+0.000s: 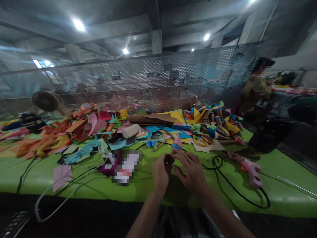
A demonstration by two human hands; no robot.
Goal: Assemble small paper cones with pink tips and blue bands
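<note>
Near the front of the green-covered table, both hands are close together around a small paper cone with a pink tip and a blue band. My left hand is closed on its lower end, with the fingertips curled in. Across the cone's lower part lie the bent fingers of my right hand, its thumb pointing toward the left hand. The fingers hide most of the lower part, where a bit of brown shows. To the right lies a pink glue gun, its black cord looping toward the hands.
A phone and a purple power adapter with cables lie to the left. Behind are coloured paper scraps, scissors, a white roll and several banded paper cones. A fan and a person are farther off.
</note>
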